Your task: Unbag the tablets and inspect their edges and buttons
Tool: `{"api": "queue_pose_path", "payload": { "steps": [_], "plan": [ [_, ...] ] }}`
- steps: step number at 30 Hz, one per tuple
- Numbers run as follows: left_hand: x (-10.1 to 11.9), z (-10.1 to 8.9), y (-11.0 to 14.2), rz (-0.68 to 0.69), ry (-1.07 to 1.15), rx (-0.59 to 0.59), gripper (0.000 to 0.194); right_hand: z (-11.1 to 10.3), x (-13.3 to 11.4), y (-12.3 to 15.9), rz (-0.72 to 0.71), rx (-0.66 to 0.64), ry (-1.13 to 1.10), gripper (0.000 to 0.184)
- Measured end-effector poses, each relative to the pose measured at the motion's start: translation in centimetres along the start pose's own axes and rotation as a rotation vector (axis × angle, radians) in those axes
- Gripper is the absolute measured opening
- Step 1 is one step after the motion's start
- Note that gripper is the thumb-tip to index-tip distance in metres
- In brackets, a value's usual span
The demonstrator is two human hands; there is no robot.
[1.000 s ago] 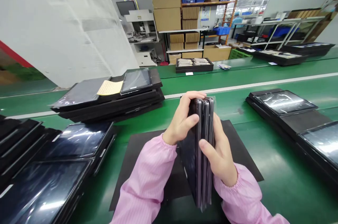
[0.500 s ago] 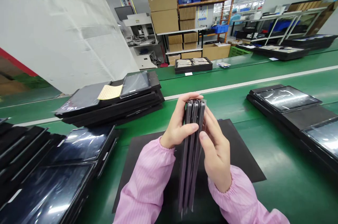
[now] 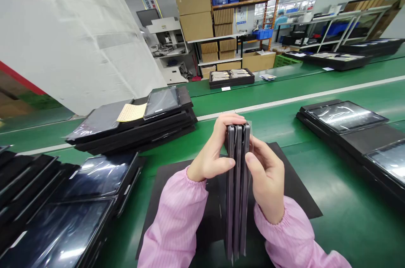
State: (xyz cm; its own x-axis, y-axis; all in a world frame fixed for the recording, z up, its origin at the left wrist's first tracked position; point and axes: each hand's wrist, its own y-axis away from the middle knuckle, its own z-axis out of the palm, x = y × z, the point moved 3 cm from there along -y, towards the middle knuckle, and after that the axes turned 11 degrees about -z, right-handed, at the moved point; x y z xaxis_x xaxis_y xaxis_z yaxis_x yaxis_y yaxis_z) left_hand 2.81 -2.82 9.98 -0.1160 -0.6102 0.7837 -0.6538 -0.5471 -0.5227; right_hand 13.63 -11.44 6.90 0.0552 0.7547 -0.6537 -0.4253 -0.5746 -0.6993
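Observation:
Three thin dark tablets (image 3: 237,200) wrapped in clear film stand on edge, pressed together as one bundle, over a black mat (image 3: 294,188) on the green belt. My left hand (image 3: 211,154) grips the bundle's left face, fingers curled over its far top end. My right hand (image 3: 267,177) clamps the right face, thumb on the near edge. Both arms wear pink striped sleeves.
A stack of black trays (image 3: 136,122) with a bagged tablet and a yellow sheet (image 3: 132,112) lies at the left rear. More bagged tablets (image 3: 95,175) sit at near left, and trays with tablets (image 3: 344,118) at right. Shelves of cardboard boxes (image 3: 196,6) stand behind.
The tablet bundle has been squared up from a leftward tilt to a straight, edge-on position. Both hands kept their grip and shifted slightly with it.

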Motion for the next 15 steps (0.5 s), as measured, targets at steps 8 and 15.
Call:
{"api": "queue_pose_path", "payload": {
  "steps": [8,15],
  "plan": [
    [-0.18,-0.08,0.06,-0.016,0.029,-0.028,0.063,-0.08,0.10,-0.02,0.007,-0.011,0.047,0.036],
    [-0.65,0.15,-0.01,-0.053,0.083,0.023,0.061,-0.19,0.36,0.11,-0.009,-0.080,0.039,0.046]
  ]
}}
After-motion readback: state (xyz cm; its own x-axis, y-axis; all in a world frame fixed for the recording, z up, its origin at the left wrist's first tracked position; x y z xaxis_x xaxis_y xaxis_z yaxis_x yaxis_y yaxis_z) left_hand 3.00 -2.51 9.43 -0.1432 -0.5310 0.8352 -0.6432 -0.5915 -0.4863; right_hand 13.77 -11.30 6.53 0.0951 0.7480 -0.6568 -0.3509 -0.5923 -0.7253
